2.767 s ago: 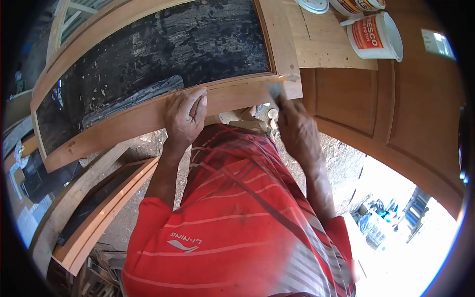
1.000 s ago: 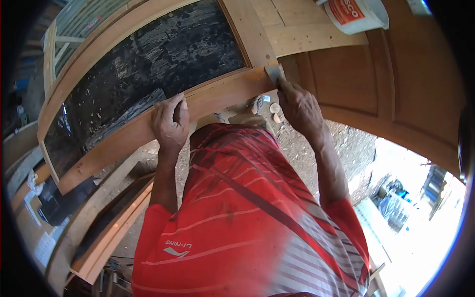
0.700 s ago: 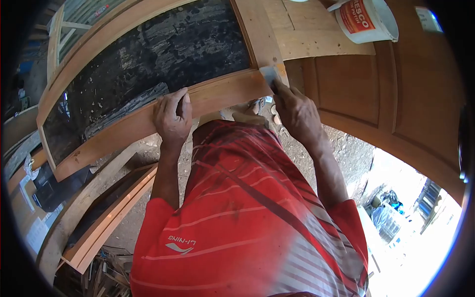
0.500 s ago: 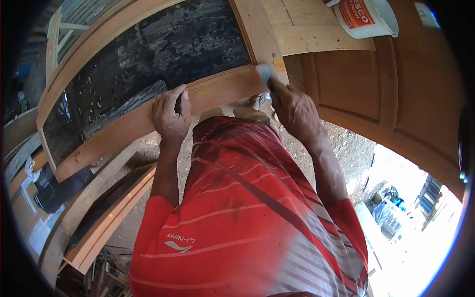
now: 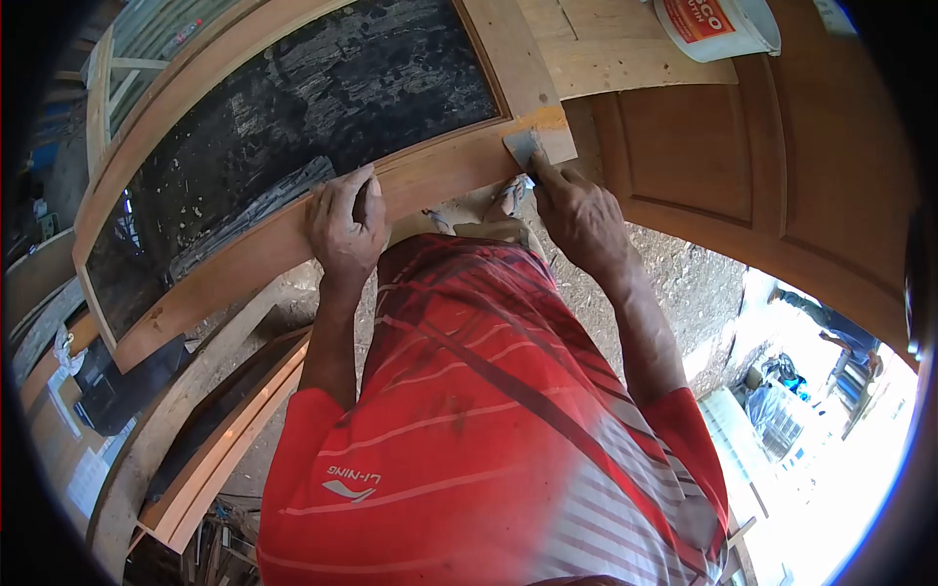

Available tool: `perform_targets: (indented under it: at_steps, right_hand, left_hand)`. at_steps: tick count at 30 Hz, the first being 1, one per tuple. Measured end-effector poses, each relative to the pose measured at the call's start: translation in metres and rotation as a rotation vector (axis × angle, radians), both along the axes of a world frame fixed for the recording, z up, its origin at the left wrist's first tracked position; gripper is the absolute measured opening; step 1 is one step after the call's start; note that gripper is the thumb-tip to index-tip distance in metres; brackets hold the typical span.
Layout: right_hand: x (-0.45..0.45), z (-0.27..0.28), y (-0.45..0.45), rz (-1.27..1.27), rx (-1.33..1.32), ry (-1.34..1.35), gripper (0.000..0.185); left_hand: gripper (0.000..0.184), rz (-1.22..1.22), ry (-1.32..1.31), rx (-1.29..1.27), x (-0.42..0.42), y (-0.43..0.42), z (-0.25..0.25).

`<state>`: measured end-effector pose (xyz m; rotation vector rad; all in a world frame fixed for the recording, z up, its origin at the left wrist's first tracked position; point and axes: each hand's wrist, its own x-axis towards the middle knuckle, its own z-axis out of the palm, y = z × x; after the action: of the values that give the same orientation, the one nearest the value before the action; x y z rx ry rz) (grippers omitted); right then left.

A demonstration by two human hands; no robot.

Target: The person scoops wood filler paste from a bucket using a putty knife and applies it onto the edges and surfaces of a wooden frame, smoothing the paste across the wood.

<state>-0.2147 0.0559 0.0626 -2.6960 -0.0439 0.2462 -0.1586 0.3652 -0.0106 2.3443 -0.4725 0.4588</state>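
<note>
A wooden door frame (image 5: 440, 164) with a dark, scuffed panel (image 5: 342, 78) lies in front of me. My left hand (image 5: 347, 223) grips its near rail, fingers bent over the edge. In my right hand (image 5: 584, 217) is a putty knife (image 5: 523, 146), its flat blade against the rail near the right corner. A smear of orange-yellow filler (image 5: 550, 118) marks the wood just beyond the blade. The blade's far edge meets the wood, and my fingers hide most of the handle.
A white putty bucket (image 5: 723, 24) stands on a pale board (image 5: 625, 59) at the back right. Beside it is a brown panelled door (image 5: 684, 156). Loose planks (image 5: 234, 439) lie at lower left. Another person (image 5: 840, 327) appears at far right.
The putty knife has come slightly down and away from the filler, and its blade is sharper to see. The filler smear looks wider. My left hand stays on the rail.
</note>
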Motion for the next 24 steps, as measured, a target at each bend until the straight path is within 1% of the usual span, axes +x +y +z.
perform_targets:
  at_steps: [3, 4, 6, 7, 8, 11, 12, 15, 16, 19, 20, 21, 22, 23, 24]
  right_hand:
    - [0.002, 0.019, -0.012, -0.032, 0.036, 0.052, 0.035]
    - [0.005, 0.014, -0.013, -0.105, 0.109, -0.100, 0.031]
    - [0.001, 0.000, -0.017, -0.090, 0.056, -0.064, 0.032]
    - [0.003, -0.001, -0.018, -0.078, 0.025, -0.049, 0.032]
    - [0.000, 0.005, -0.019, -0.052, 0.051, -0.038, 0.032]
    - [-0.001, -0.013, -0.007, -0.032, 0.107, -0.098, 0.033]
    - [-0.001, -0.021, -0.002, -0.040, 0.076, -0.122, 0.034]
    - [-0.004, -0.005, -0.009, -0.001, 0.133, -0.040, 0.036]
    - [0.000, 0.005, -0.009, -0.033, 0.168, 0.004, 0.037]
    - [0.001, -0.015, -0.010, -0.056, 0.161, -0.099, 0.032]
    - [-0.003, -0.009, -0.015, -0.036, 0.146, -0.008, 0.030]
    - [-0.002, 0.000, -0.013, 0.011, 0.114, 0.027, 0.027]
    - [-0.002, 0.000, -0.011, 0.007, 0.053, 0.080, 0.026]
    - [-0.002, -0.006, -0.012, -0.053, 0.219, 0.063, 0.026]
    - [-0.005, -0.033, -0.015, -0.069, 0.144, -0.138, 0.032]
  left_hand:
    - [0.019, 0.018, -0.005, -0.001, -0.003, -0.002, 0.000]
    - [0.019, 0.008, -0.013, 0.006, -0.001, -0.001, 0.001]
    - [0.019, 0.001, -0.010, 0.001, -0.001, 0.000, 0.000]
    - [0.019, 0.002, -0.012, -0.005, 0.000, 0.000, 0.000]
    - [0.019, 0.014, -0.017, -0.006, 0.002, -0.002, 0.000]
    - [0.018, 0.012, -0.004, 0.008, 0.003, -0.001, 0.001]
    - [0.018, 0.016, 0.004, 0.007, 0.002, -0.002, 0.001]
    - [0.018, 0.028, -0.002, 0.002, -0.002, -0.003, 0.003]
    - [0.018, 0.006, -0.013, 0.003, 0.000, -0.002, 0.004]
    - [0.017, 0.003, -0.043, -0.005, 0.001, -0.004, 0.001]
    - [0.017, -0.012, -0.042, -0.022, 0.000, -0.001, -0.001]
    - [0.016, -0.041, -0.052, -0.051, 0.002, 0.002, -0.005]
    - [0.015, -0.021, -0.034, -0.087, 0.002, 0.003, -0.013]
    - [0.015, -0.039, -0.007, -0.140, 0.000, 0.003, -0.020]
    - [0.016, -0.033, -0.027, -0.098, 0.000, 0.002, -0.019]
